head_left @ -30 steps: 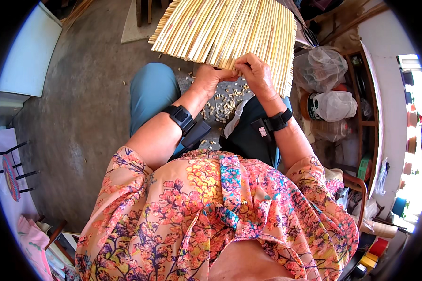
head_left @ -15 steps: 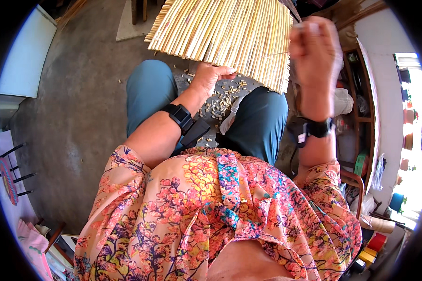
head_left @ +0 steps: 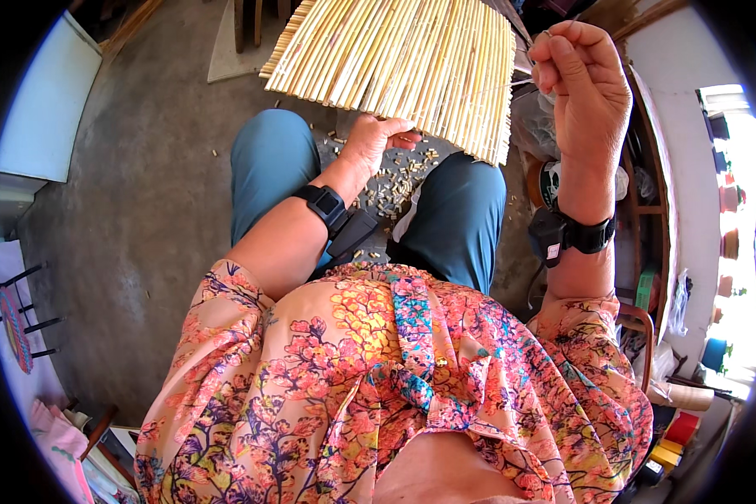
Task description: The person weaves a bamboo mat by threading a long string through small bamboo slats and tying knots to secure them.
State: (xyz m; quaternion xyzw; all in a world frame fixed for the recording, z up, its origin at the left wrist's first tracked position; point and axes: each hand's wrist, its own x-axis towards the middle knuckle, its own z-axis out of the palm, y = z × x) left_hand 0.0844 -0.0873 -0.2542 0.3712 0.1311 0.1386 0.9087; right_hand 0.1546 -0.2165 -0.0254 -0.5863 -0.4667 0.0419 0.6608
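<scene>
Pinching stick mat's (head_left: 395,67) near edge w/ L hand (head_left: 368,144); R hand (head_left: 592,92) grip closed on thread (head_left: 522,81); mat's just past knees (head_left: 273,139); prob light, stiff lengthwise, bendy across; best held by edge

Short pale stick pieces (head_left: 392,186) lie scattered on the grey floor (head_left: 160,210).

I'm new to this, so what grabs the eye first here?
Probably first comes the pale slatted mat at the top, the left hand at its lower edge, the right hand raised beside it. Then come the floral blouse across the bottom and short pieces littering the floor between the knees.
</scene>
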